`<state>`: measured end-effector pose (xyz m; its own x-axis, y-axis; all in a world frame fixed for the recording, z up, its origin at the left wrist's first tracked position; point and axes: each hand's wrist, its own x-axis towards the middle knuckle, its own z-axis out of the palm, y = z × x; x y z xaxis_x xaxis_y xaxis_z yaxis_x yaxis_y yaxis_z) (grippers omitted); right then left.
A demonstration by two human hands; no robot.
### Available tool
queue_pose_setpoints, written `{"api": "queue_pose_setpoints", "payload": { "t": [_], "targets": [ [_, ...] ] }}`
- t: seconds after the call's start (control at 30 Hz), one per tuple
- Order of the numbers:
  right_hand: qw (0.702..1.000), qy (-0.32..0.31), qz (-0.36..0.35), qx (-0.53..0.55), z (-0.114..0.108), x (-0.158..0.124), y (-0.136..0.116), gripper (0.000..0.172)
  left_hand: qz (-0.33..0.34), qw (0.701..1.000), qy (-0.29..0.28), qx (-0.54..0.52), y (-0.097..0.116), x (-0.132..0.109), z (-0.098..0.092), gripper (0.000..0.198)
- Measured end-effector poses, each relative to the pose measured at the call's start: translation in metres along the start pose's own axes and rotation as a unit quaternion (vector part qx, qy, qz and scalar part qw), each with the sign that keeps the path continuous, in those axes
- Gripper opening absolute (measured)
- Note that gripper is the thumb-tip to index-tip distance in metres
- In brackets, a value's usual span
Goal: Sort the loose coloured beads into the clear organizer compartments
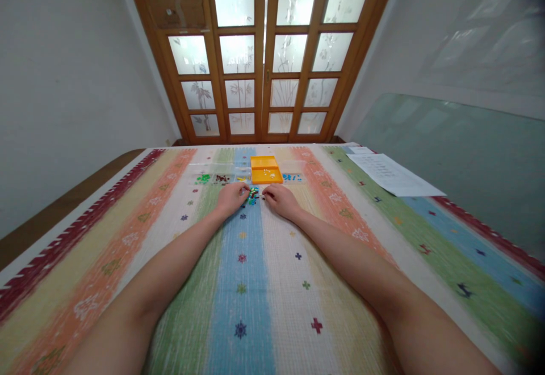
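Observation:
Both arms reach out across the table. A small pile of mixed green, blue, dark and white pieces point(254, 196), too small to name by kind, lies between my hands. My left hand point(232, 198) is at the pile's left side, fingers drawn together in a pinch. On the other side, my right hand point(281, 198) also pinches, its fingertips close to the pile. Whatever either pinch holds is too small to make out. Just beyond the pile stands an open orange box point(267, 180) with white pieces in its near half.
Green pieces point(203, 178), brown pieces point(222, 179), yellow pieces point(242, 179) and blue pieces point(292, 177) lie in clear trays beside the orange box. Printed paper sheets point(392, 174) rest at the right. A striped cloth point(253, 284) covers the table; wooden glass doors point(262, 57) stand behind.

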<state>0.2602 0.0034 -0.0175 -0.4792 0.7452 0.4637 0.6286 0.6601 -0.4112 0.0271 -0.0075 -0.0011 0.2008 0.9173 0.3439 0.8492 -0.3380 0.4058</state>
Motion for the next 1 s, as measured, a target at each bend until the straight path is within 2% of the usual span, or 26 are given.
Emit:
{"api": "queue_pose_setpoints", "payload": {
  "t": [0.17,0.33,0.47,0.6,0.7,0.8,0.9,1.0],
  "targets": [
    [1.000,-0.008,0.004,-0.004,0.000,0.000,0.000,0.016,-0.080,0.994,0.069,-0.010,-0.034,0.010,-0.011,0.026],
    [1.000,-0.003,-0.003,0.003,0.000,-0.001,0.000,0.016,-0.157,0.977,0.140,-0.046,-0.065,0.016,-0.018,0.028],
    [1.000,-0.004,-0.003,0.003,-0.001,-0.001,0.000,0.015,-0.201,0.963,0.170,-0.053,-0.076,0.017,-0.020,0.031],
    [1.000,-0.004,-0.006,0.002,0.000,-0.001,0.000,0.015,-0.215,0.961,0.167,-0.055,-0.080,0.017,-0.019,0.033],
    [1.000,-0.004,-0.006,0.001,0.001,-0.001,0.001,0.015,-0.196,0.968,0.148,-0.048,-0.081,0.017,-0.017,0.031],
    [1.000,-0.005,-0.009,-0.001,0.001,-0.001,0.001,0.014,-0.135,0.983,0.111,-0.058,-0.077,0.016,-0.014,0.031],
    [1.000,-0.006,-0.012,-0.005,0.000,-0.001,0.001,0.014,-0.038,0.996,0.029,-0.081,-0.067,0.014,-0.011,0.031],
    [1.000,-0.009,-0.011,-0.009,0.000,-0.001,0.001,0.014,0.045,0.994,-0.051,-0.089,-0.058,0.010,-0.009,0.027]
  ]
}}
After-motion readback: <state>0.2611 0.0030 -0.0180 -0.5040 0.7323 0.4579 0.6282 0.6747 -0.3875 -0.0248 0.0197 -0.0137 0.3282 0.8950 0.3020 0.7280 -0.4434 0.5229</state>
